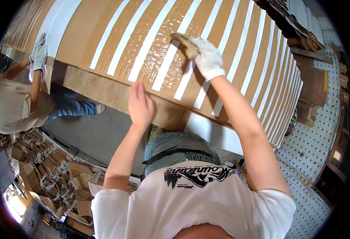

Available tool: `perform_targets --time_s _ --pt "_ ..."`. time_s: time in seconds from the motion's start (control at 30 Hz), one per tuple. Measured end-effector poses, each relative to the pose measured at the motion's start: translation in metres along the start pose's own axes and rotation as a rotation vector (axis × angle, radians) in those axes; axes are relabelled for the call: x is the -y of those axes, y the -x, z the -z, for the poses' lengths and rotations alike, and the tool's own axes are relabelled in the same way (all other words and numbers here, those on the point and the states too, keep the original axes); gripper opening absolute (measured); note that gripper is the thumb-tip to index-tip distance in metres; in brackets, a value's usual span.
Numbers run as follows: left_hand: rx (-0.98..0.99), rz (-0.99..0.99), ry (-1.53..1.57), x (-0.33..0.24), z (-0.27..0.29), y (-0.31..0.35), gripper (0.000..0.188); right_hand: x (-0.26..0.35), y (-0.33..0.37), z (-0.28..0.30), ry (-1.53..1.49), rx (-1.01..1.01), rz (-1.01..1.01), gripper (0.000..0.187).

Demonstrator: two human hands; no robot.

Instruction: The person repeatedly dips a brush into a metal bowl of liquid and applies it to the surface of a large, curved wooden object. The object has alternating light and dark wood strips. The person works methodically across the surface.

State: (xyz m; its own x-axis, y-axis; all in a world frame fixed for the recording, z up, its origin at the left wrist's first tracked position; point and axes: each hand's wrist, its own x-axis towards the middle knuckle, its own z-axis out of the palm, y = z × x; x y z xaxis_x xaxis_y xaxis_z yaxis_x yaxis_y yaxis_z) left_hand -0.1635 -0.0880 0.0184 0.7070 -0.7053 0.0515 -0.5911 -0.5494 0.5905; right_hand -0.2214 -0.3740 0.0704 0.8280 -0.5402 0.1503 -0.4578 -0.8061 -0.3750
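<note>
My right hand (208,57), in a white knit glove, is closed round a wooden-handled brush (185,45). The brush lies against a broad spread of overlapping brown cardboard sheets (121,44) with white strips along their edges. Wet, shiny glue (159,59) coats the middle of the spread, left of the brush. Bare and with its fingers stretched out flat, my left hand (140,104) rests at the near edge of the sheets, beside the bottom end of a white strip.
A co-worker's gloved hand (39,53) touches a white sheet (62,24) at the far left of the table. Under the cardboard runs a wooden tabletop (99,88). Bundles of tied cardboard pieces (49,175) lie behind at lower left. A dotted floor covering (302,167) is at right.
</note>
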Motion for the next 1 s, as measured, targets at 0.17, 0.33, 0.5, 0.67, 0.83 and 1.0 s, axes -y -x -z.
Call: perform_targets --time_s 0.17,0.33,0.5,0.67,0.83,1.0 --pt "-0.093 -0.039 -0.238 0.030 -0.004 0.000 0.055 0.055 0.102 -0.007 -0.022 0.239 0.147 0.041" --pt "-0.008 0.016 -0.240 0.034 -0.003 0.001 0.051 0.032 0.076 0.020 -0.131 0.458 0.043 0.037" --pt "0.048 -0.015 -0.261 0.034 -0.008 -0.009 0.050 -0.012 0.082 0.004 0.056 -0.040 0.085 0.040" --pt "0.134 -0.001 -0.372 0.034 -0.001 -0.014 0.046 0.033 0.157 0.013 -0.110 0.234 0.093 0.032" --pt "0.190 0.014 -0.410 0.027 0.003 -0.022 0.037 -0.023 0.110 0.047 -0.064 0.242 -0.176 0.027" --pt "0.295 0.075 -0.476 -0.004 0.010 -0.030 0.053 -0.039 0.143 0.039 0.054 -0.113 -0.009 0.030"
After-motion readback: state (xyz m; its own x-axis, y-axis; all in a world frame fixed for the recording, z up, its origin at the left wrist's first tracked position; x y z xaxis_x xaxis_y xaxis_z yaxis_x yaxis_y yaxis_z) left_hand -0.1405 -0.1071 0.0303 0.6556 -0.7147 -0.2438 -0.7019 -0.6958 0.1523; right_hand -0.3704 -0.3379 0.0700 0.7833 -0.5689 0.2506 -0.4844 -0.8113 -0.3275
